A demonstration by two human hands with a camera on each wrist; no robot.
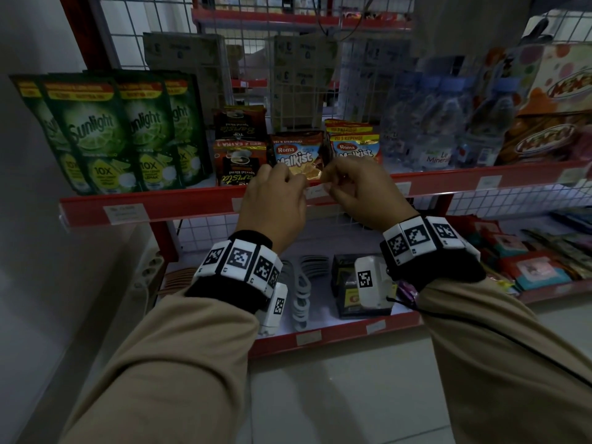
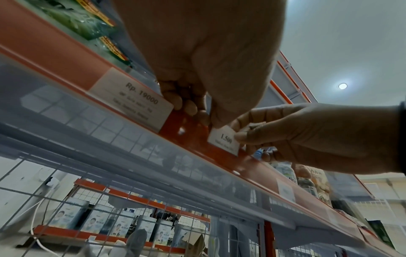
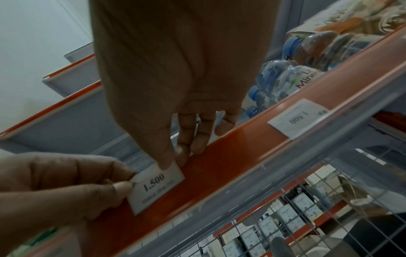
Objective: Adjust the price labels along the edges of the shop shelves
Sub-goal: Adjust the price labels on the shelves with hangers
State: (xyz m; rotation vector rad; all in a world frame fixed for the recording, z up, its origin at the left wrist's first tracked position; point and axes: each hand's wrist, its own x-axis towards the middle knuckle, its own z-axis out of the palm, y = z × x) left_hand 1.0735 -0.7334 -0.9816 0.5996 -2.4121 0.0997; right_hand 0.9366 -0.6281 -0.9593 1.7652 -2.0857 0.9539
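Both hands work at the front edge of the red shelf (image 1: 198,203), near its middle, directly below the Malkist packs (image 1: 296,155).

The label (image 3: 157,187), white and printed "1.500", sits on the red edge strip (image 3: 230,156) and lies between the two hands. Its top edge is tilted against the strip, not square with it.

Left hand (image 1: 272,200): thumb and forefinger pinch the label's left end, seen clearly from the right wrist view. The other fingers are curled behind.

Right hand (image 1: 362,190): thumb presses on the label's upper right corner; the fingers (image 3: 186,139) are curled over the top of the strip just beside it. From the left wrist view the thumb tip covers the right end of the label.

Other labels on the same strip: "Rp. 19000" (image 2: 131,99) just left of the left hand, touching its fingertips; a second "1.500" label (image 3: 301,118) well to the right, below the water bottles (image 3: 292,76). Sunlight pouches (image 1: 105,133) stand at the shelf's left end.
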